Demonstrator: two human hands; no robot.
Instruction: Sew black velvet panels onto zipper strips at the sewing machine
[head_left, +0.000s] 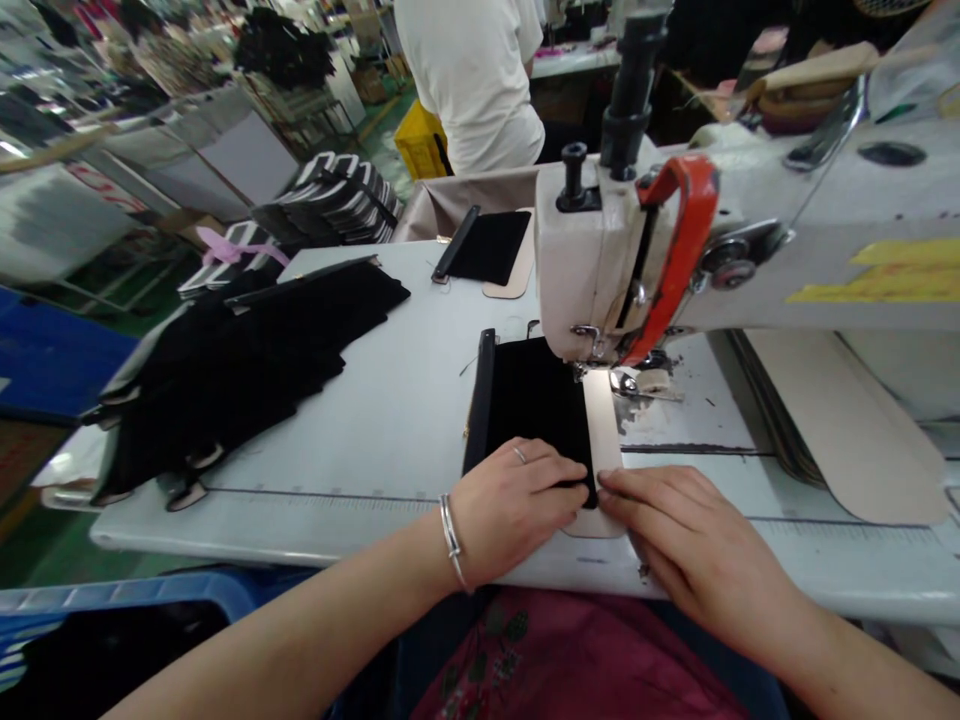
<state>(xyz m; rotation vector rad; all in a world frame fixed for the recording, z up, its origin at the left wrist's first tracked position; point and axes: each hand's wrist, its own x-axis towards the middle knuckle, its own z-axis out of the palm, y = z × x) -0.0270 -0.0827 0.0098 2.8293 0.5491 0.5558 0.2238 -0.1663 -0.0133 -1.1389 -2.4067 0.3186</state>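
A black velvet piece [534, 400] with a beige strip [602, 420] along its right edge lies on the white table under the sewing machine's presser foot [628, 380]. My left hand [510, 505], wearing a ring and a bracelet, lies flat on the near end of the black piece, fingers together pointing right. My right hand [679, 535] rests flat beside it, fingertips pressing the near end of the beige strip. The fingertips of both hands almost meet. Neither hand grips anything.
A white sewing machine [675, 240] with an orange guard fills the right. A pile of black pieces [247, 370] lies on the left of the table [405, 400]. Another black piece on a beige panel [491, 248] sits farther back. A person in white [472, 80] stands behind.
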